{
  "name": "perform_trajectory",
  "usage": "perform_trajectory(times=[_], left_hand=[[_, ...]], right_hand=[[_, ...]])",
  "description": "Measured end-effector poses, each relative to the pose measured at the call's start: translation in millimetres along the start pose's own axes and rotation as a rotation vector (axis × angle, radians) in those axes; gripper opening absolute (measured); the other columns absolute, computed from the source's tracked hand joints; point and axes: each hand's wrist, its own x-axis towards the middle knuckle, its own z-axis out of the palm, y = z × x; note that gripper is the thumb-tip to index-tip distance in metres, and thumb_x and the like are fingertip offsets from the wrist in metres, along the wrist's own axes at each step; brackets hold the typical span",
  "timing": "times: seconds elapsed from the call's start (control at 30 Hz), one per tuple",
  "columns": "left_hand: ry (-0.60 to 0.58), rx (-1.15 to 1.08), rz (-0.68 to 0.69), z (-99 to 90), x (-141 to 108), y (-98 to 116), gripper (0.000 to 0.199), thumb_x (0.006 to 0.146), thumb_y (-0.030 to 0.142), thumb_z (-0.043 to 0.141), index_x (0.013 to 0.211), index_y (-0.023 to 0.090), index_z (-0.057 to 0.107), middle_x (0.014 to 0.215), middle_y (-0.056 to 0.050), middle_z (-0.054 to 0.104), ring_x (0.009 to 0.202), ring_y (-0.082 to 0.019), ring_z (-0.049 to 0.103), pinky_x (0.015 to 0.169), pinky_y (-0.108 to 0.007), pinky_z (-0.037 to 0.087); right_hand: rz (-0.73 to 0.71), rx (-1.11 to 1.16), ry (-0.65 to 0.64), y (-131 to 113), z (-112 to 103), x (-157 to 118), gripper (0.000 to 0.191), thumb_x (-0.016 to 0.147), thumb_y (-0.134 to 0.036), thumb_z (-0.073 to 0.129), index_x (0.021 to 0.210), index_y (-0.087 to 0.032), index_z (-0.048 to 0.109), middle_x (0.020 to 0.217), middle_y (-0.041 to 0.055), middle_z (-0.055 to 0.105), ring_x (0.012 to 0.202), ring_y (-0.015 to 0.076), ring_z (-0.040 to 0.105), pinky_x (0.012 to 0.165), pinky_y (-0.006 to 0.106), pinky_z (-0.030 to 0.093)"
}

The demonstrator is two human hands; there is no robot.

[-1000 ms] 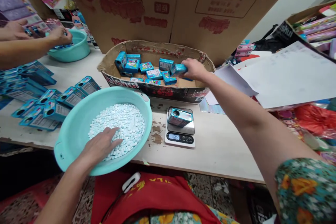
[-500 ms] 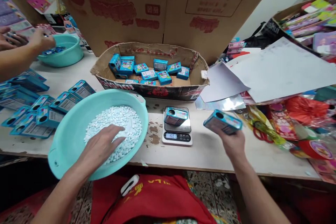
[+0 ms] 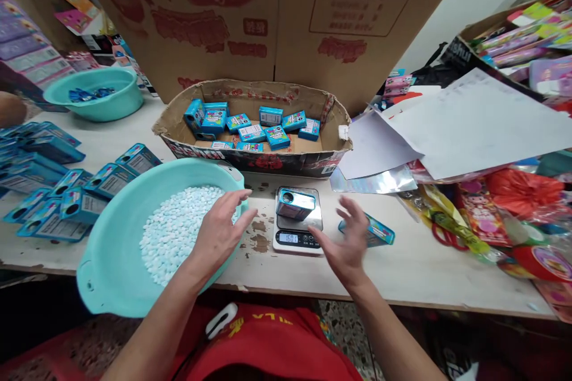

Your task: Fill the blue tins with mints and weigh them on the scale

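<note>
My left hand [image 3: 223, 220] hovers over the right rim of a turquoise basin [image 3: 111, 262], fingers apart and holding nothing. White candy pieces [image 3: 174, 232] lie in that basin. A small digital scale [image 3: 298, 243] carries one blue candy box [image 3: 295, 203] with a dark round hole facing up; its display appears to read 160.1. Just right of the scale is my right hand [image 3: 346, 238], fingers spread and nothing in its grasp. Behind it, another blue box [image 3: 379, 231] lies on the table, partly hidden by the hand.
A cut-down carton [image 3: 250, 161] behind the scale holds several blue boxes. More blue boxes [image 3: 75, 205] stand at left, near a second turquoise basin [image 3: 102, 104] with blue wrapped items. White paper sheets [image 3: 482, 119], bags and red scissors [image 3: 447, 238] crowd the right side.
My right hand has let go of its blue box on the table and moved left toward the scale. My left hand has risen from the candy and moved right. The other person's hands have left view.
</note>
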Motion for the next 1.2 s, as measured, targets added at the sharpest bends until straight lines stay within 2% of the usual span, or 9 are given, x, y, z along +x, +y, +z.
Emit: perform_trajectory(times=[0.13, 0.27, 0.43, 0.6, 0.73, 0.8, 0.9, 1.0, 1.2], left_hand=[[0.159, -0.543, -0.363, -15.1, -11.1, -20.2, 0.048, 0.076, 0.046, 0.066, 0.114, 0.018, 0.06, 0.112, -0.01, 0.064, 0.105, -0.023, 0.059, 0.089, -0.037, 0.047], [0.308, -1.126, -0.603, -32.0, -17.6, -29.5, 0.046, 0.078, 0.049, 0.066, 0.109, 0.014, 0.061, 0.113, -0.015, 0.064, 0.102, -0.023, 0.063, 0.09, -0.037, 0.047], [0.457, -1.487, -0.726, -48.4, -10.2, -22.6, 0.039, 0.092, 0.049, 0.046, 0.107, 0.016, 0.06, 0.109, -0.012, 0.062, 0.086, -0.017, 0.063, 0.079, -0.033, 0.052], [0.538, -1.593, -0.706, -54.9, -12.5, -26.0, 0.021, 0.091, 0.029, 0.051, 0.089, 0.011, 0.062, 0.084, -0.007, 0.06, 0.066, -0.01, 0.058, 0.067, -0.024, 0.05], [0.443, -1.384, -0.623, -57.3, -25.6, -40.6, 0.015, 0.082, 0.027, 0.06, 0.089, 0.013, 0.065, 0.085, -0.008, 0.063, 0.074, -0.013, 0.061, 0.073, -0.027, 0.05], [0.258, -1.007, -0.52, -58.3, -35.2, -50.8, 0.026, 0.079, 0.035, 0.064, 0.097, 0.017, 0.066, 0.101, -0.012, 0.065, 0.097, -0.022, 0.062, 0.086, -0.035, 0.048], [0.161, -0.24, -0.336, -58.6, -48.3, -68.4, 0.044, 0.074, 0.044, 0.067, 0.112, 0.022, 0.065, 0.133, -0.012, 0.054, 0.132, -0.033, 0.037, 0.107, -0.049, 0.031], [0.093, 0.122, -0.272, -57.7, -53.0, -82.0, 0.049, 0.08, 0.05, 0.057, 0.12, 0.021, 0.06, 0.136, -0.011, 0.052, 0.132, -0.031, 0.038, 0.11, -0.049, 0.027], [-0.038, 0.279, -0.186, -57.6, -43.3, -80.5, 0.052, 0.085, 0.058, 0.046, 0.12, 0.023, 0.06, 0.127, -0.006, 0.059, 0.12, -0.027, 0.052, 0.104, -0.04, 0.038]], right_hand=[[0.162, 0.152, -0.32, -32.8, 47.8, 31.5, 0.038, 0.079, -0.041, 0.068, 0.109, -0.021, 0.057, 0.102, 0.0059, 0.065, 0.095, 0.0233, 0.062, 0.088, 0.041, 0.05], [-0.146, 0.175, -0.398, -84.7, 61.4, 60.0, 0.032, 0.077, -0.033, 0.072, 0.107, -0.026, 0.062, 0.104, 0.0046, 0.066, 0.096, 0.0239, 0.062, 0.087, 0.039, 0.048], [-0.575, 0.077, -0.538, -129.4, 100.8, 69.5, 0.029, 0.079, -0.023, 0.069, 0.106, -0.028, 0.063, 0.104, 0.0038, 0.069, 0.099, 0.0261, 0.062, 0.089, 0.042, 0.041], [-0.543, 0.084, -0.604, -142.0, 129.7, 60.8, 0.028, 0.078, -0.025, 0.07, 0.106, -0.026, 0.063, 0.105, 0.0039, 0.069, 0.098, 0.0254, 0.062, 0.088, 0.042, 0.039], [-0.206, 0.322, -0.599, -137.6, 112.5, 58.7, 0.029, 0.075, -0.032, 0.074, 0.102, -0.025, 0.064, 0.099, 0.0031, 0.068, 0.092, 0.0226, 0.062, 0.084, 0.038, 0.046], [0.015, 0.465, -0.54, -122.8, 94.9, 55.9, 0.036, 0.071, -0.033, 0.078, 0.103, -0.025, 0.063, 0.097, 0.0026, 0.067, 0.087, 0.021, 0.063, 0.08, 0.036, 0.049], [0.234, 0.552, -0.386, -84.8, 64.9, 45.4, 0.045, 0.065, -0.031, 0.082, 0.104, -0.023, 0.061, 0.094, 0.0021, 0.066, 0.085, 0.0197, 0.063, 0.077, 0.034, 0.052], [0.344, 0.489, -0.281, -41.9, 42.7, 31.4, 0.046, 0.063, -0.032, 0.083, 0.1, -0.021, 0.059, 0.09, 0.0022, 0.066, 0.083, 0.0196, 0.063, 0.077, 0.034, 0.052], [0.331, 0.399, -0.232, 3.6, 31.8, 21.4, 0.049, 0.065, -0.034, 0.081, 0.106, -0.022, 0.057, 0.103, 0.0044, 0.064, 0.096, 0.022, 0.062, 0.088, 0.041, 0.051]])
